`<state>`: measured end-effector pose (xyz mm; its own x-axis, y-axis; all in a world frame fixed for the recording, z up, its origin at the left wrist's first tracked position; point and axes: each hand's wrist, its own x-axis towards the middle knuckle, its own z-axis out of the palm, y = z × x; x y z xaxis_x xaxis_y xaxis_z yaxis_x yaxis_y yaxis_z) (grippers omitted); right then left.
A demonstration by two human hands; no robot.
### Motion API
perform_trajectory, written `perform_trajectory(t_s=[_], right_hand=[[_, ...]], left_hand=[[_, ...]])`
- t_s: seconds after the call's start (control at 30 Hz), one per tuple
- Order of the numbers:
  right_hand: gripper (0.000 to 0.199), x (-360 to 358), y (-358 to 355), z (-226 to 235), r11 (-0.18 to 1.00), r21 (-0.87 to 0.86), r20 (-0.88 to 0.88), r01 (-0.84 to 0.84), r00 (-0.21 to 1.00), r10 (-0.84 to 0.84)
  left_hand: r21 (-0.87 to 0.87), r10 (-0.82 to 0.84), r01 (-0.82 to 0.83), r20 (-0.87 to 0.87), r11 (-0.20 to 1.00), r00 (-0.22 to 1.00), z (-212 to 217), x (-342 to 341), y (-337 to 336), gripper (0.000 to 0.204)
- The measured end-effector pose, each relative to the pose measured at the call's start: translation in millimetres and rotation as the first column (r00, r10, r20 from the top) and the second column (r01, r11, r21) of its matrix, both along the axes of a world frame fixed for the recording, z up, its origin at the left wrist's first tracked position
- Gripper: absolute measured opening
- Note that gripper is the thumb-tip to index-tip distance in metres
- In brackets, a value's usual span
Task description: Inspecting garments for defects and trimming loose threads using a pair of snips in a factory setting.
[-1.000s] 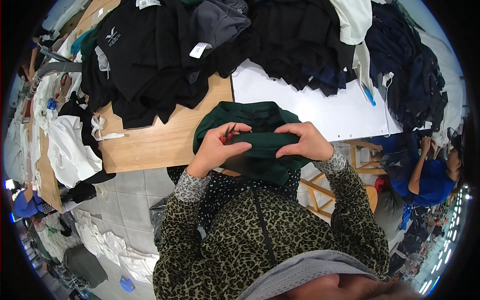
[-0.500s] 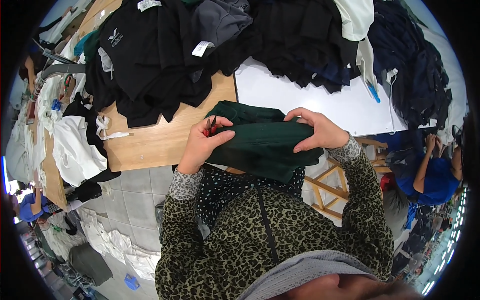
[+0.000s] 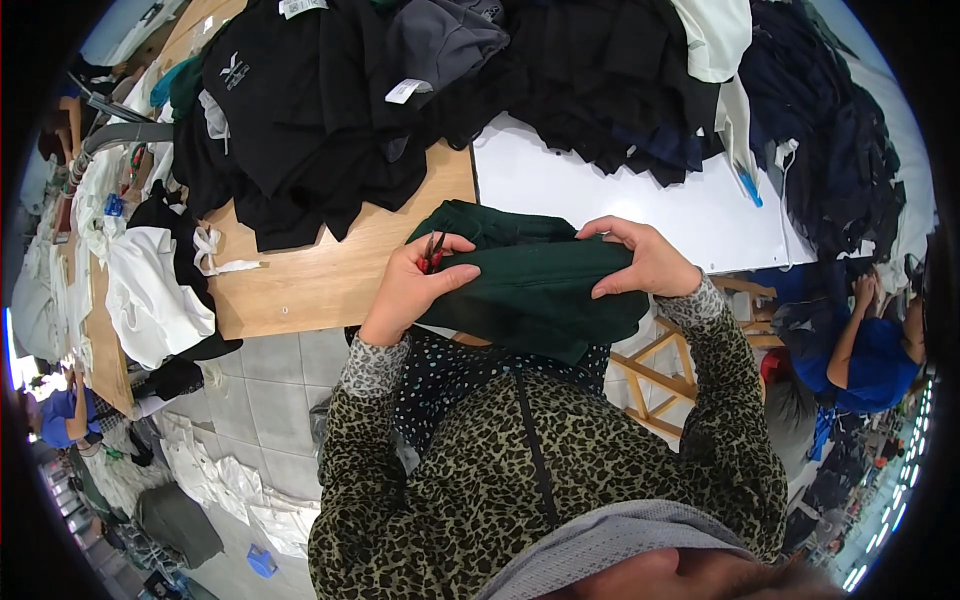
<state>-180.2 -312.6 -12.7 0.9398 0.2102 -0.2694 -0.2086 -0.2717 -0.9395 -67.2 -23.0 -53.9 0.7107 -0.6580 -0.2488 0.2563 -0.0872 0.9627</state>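
Note:
A dark green garment (image 3: 545, 290) is stretched between my two hands at the table's near edge, a seam running across its upper side. My left hand (image 3: 425, 285) pinches its left end between thumb and fingers. Tucked in that same hand are small thread snips (image 3: 433, 255) with red handles and dark blades pointing away from me. At the right end, my right hand (image 3: 640, 262) grips the cloth, thumb below and fingers above. Part of the green garment lies on the table beyond my hands, and its lower part hangs toward my lap.
Piled black garments (image 3: 310, 130) cover the far side of the wooden table (image 3: 300, 285). A white board (image 3: 620, 205) adjoins it, with a blue-tipped tool (image 3: 750, 187) on it. Navy garments (image 3: 820, 140) are heaped at right. A wooden stool (image 3: 650, 380) stands below; a person in blue (image 3: 870, 350) sits at right.
Both hands have shifted very slightly to the right with the garment. The grip on the cloth and on the snips looks the same.

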Motion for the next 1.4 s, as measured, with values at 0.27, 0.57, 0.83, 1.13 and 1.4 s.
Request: perform_trajectory(t_s=[0.27,0.57,0.83,1.13,1.4], right_hand=[[0.057,-1.9,1.7,0.7,1.0,-0.011,0.0,0.027,1.0,-0.027],[0.041,-3.0,2.5,-2.7,0.996,-0.044,0.04,0.072,0.997,-0.07],[0.034,-3.7,5.4,-1.6,0.985,-0.117,0.136,0.126,0.985,-0.11],[0.025,-7.2,4.3,-7.2,0.963,-0.197,0.27,0.185,0.954,-0.128],[0.026,-15.4,7.8,-19.1,0.688,-0.548,0.828,0.475,0.421,0.37]], left_hand=[[-0.013,0.007,-0.007,0.028,1.0,1.0,5.1,-7.0,-1.0,0.025],[0.013,-0.05,0.049,0.14,0.999,0.989,-2.3,-7.6,0.0,0.024],[0.007,-0.044,0.044,0.119,0.999,0.992,-1.5,-9.1,-1.2,0.025],[0.057,-0.067,0.058,0.17,0.997,0.983,-5.1,-9.4,-2.5,0.027],[-0.106,0.115,-0.051,0.962,0.993,0.247,-34.0,-13.8,-4.4,0.025]])
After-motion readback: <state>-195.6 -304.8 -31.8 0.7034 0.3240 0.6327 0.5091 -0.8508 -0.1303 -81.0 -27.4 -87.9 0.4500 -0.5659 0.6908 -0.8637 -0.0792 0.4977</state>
